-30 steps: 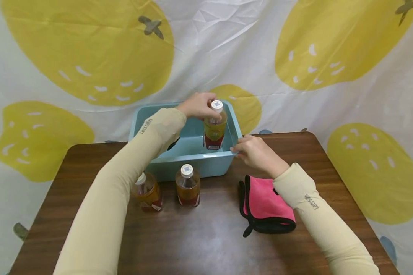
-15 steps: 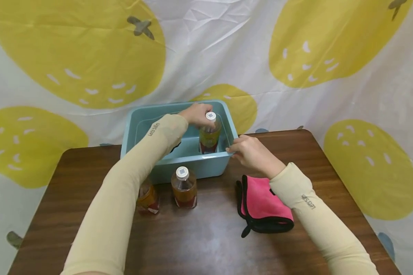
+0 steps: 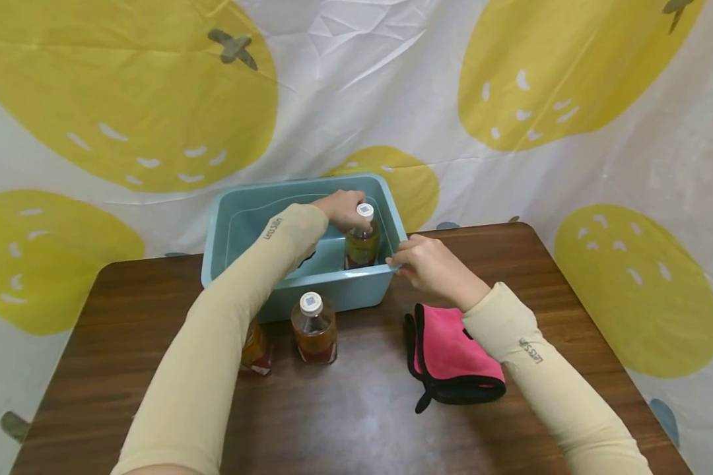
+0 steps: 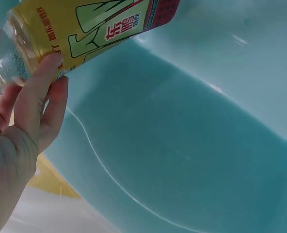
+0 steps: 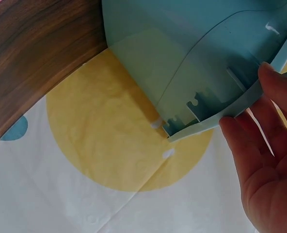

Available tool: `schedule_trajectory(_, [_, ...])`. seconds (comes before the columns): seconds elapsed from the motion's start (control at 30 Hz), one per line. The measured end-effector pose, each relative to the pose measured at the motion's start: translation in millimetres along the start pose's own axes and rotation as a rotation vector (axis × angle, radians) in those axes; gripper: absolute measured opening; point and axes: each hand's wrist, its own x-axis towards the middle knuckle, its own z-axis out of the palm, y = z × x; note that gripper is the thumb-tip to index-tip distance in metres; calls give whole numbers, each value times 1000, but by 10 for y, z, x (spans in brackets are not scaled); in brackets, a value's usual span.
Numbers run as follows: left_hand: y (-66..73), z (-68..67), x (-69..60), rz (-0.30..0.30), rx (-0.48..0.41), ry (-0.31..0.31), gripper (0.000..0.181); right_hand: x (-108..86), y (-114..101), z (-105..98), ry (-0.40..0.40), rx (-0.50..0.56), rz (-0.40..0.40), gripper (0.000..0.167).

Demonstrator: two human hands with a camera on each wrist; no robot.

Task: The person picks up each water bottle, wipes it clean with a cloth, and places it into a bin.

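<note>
My left hand grips a clear drink bottle near its neck, inside the right end of a light blue plastic bin. In the left wrist view the bottle's yellow label with a green and red print shows, and the fingers wrap round its shoulder. Whether its base touches the bin floor, I cannot tell. With thumb and fingers, my right hand pinches the bin's rim at the front right corner; the right wrist view shows the rim between them.
A second bottle with a white cap stands in front of the bin. Left of it, a third bottle is partly hidden by the left sleeve. A folded pink cloth with black edging lies on the wooden table. A patterned curtain hangs behind.
The left hand has lowered its bottle deeper into the bin. The right hand has stayed on the rim. The left sleeve now covers more of the leftmost bottle, and the head view has shifted slightly.
</note>
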Motion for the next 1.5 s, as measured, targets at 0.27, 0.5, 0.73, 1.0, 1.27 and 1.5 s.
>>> schedule_trajectory(0.27, [48, 23, -5, -14, -10, -19, 41, -5, 0, 3, 3, -3, -3, 22])
schedule_trajectory(0.5, [-17, -16, -23, -23, -39, -40, 44, 17, 12, 46, 14, 6, -20, 22])
schedule_trajectory(0.73, [-71, -66, -78, -41, -67, -68, 53, 50, 16, 65, 14, 9, -36, 21])
schedule_trajectory(1.0, [-51, -270, -204, -33, 62, 2, 65, 94, 68, 72, -5, 16, -27, 20])
schedule_trajectory(1.27, [64, -552, -773, 72, 159, 167, 61, 169, 160, 66, -8, 33, -31, 21])
schedule_trajectory(1.5, [216, -516, -1450, 101, 164, 326, 60, 165, 267, 17, -7, 32, -45, 21])
